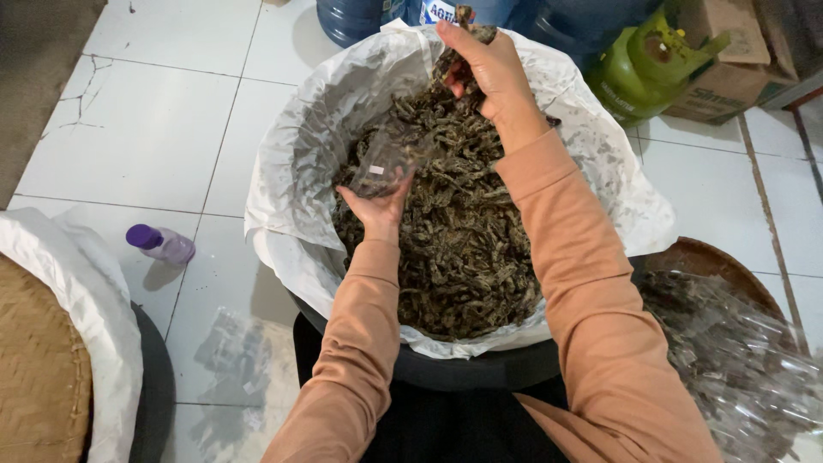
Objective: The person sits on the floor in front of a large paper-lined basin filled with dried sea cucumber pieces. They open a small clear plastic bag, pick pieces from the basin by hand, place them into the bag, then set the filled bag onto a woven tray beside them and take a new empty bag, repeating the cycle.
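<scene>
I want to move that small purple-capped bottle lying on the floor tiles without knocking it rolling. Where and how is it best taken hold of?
Probably grip the small bottle across its clear body, just right of the purple cap. It lies on its side on the tile floor, so come straight down from above, fingers on its two long sides. The body is wider than the cap and nothing crowds it.

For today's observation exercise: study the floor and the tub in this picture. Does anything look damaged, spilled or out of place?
Two things stand out. A floor tile at upper left is cracked, with dark lines branching across it. A small purple-capped bottle lies on its side on the tiles, left of the lined tub. No dried pieces appear spilled outside the tub.
</scene>
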